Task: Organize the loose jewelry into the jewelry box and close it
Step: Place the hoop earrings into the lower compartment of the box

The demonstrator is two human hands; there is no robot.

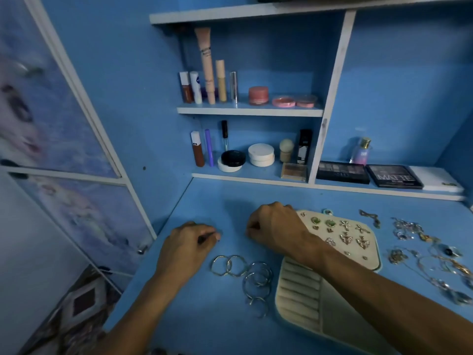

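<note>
- Step in hand: sorting, early on. The jewelry box (299, 288) lies open and flat on the blue desk (204, 198), near-centre right, lid not yet closed.
- The far half of the box carries pinned earrings (345, 238). The ring rolls in the near half look unfilled.
- Left hand (189, 248) is on the desk, left of the box, with the fingers curled. Thumb and forefinger pinch a thin dark piece (206, 237); I can't tell what it is.
- Right hand (273, 226) sits at the box's far-left corner, knuckles up, fingers tucked under. I can't tell if it holds anything.
- Bangles (240, 271) lie loose between the two forearms, just beside the box's left edge.
- The tangled pile of chains and rings (430, 254) is well right of the box, with one short chain (369, 217) at the far side.
- My read: the two hands are working on one small item, likely an earring and its back.
- Next move calls for a fine pinch to seat that piece on the panel. The bangles and the right-hand pile go in after that, with care not to drag tangled chains, and then the box gets folded closed.
</note>
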